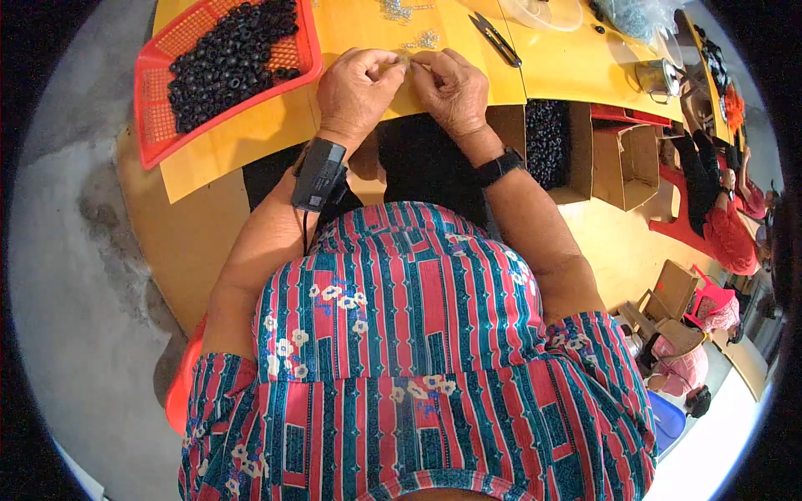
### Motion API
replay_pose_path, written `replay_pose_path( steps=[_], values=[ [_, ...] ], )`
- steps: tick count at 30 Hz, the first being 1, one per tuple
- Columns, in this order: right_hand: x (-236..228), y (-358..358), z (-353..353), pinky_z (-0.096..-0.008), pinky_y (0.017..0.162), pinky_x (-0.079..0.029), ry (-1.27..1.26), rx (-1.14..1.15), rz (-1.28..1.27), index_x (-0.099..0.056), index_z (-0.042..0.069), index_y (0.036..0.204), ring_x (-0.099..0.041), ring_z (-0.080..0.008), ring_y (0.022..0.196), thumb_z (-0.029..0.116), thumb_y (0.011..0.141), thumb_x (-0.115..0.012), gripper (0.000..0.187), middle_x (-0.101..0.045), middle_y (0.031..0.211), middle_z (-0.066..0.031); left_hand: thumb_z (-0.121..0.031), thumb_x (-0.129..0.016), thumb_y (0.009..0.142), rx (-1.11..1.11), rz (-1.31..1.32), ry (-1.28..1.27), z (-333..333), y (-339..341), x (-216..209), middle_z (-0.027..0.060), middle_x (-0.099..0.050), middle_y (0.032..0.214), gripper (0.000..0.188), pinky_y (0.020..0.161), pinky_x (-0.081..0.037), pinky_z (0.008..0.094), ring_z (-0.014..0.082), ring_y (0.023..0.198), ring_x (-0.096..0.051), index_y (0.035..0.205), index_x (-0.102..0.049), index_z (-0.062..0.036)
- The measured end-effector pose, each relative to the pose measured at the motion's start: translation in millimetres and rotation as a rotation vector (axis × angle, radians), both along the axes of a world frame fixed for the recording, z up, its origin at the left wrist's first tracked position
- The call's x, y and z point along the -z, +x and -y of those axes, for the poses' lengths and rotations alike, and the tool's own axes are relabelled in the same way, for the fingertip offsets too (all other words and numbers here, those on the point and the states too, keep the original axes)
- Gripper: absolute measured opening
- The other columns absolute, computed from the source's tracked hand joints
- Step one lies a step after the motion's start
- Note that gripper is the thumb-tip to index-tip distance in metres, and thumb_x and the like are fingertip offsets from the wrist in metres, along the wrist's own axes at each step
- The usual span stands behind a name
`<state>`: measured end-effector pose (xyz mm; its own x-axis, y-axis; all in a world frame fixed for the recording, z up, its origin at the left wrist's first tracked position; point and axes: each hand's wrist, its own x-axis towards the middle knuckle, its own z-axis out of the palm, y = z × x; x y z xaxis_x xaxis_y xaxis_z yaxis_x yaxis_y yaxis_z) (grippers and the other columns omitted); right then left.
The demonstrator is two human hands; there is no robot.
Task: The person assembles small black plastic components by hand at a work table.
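Note:
My left hand (pixel 357 93) and my right hand (pixel 456 92) meet over the near edge of the yellow table (pixel 351 25). The thumb and forefinger of each hand are pinched together. A tiny piece shows between the two sets of fingertips, too small to name. Just beyond them lies a little heap of small shiny metal parts (pixel 427 40), with a second heap of similar parts (pixel 399 10) farther back. Dark-handled snips or tweezers (pixel 496 40) rest to the right of my right hand.
On the left, a red plastic basket (pixel 149 107) holds many black ring-shaped parts (pixel 230 58). Below the table's right side, a cardboard box (pixel 570 150) contains small dark pieces. A metal cup (pixel 658 79) and clear bowl (pixel 547 12) stand rightward. Other people (pixel 727 238) sit far right.

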<state>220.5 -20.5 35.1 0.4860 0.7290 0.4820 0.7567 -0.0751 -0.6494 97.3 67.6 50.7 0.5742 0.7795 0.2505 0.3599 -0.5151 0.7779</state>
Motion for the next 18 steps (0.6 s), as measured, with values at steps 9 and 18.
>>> replay_pose_path(
  steps=[9, 18],
  values=[
    [7.1, 0.9, -3.6, -0.0311, 0.055, -0.048, -0.007, 0.073, 0.054, -0.065, 0.01, 0.082, -0.06, -0.0246, 0.06, 0.013, 0.075, -0.066, 0.009, -0.059, 0.069, -0.0087, -0.021, -0.071, 0.071, -0.004, 0.03, -0.04, -0.5, -0.5, 1.1, 0.0038, -0.061, 0.071, 0.017, 0.058, -0.047, 0.0284, 0.0158, 0.061, -0.057, 0.082, -0.069, -0.0076],
    [9.2, 4.3, -4.9, -0.036, 0.059, -0.048, -0.048, 0.086, 0.125, -0.065, 0.012, 0.086, -0.06, -0.0305, 0.066, 0.014, 0.076, -0.062, 0.01, -0.059, 0.072, -0.0107, -0.018, -0.071, 0.072, 0.039, 0.156, -0.068, -1.2, -1.6, 0.9, 0.0035, -0.06, 0.071, 0.015, 0.057, -0.045, 0.0269, 0.0138, 0.06, -0.054, 0.083, -0.069, -0.0069]
  ],
)
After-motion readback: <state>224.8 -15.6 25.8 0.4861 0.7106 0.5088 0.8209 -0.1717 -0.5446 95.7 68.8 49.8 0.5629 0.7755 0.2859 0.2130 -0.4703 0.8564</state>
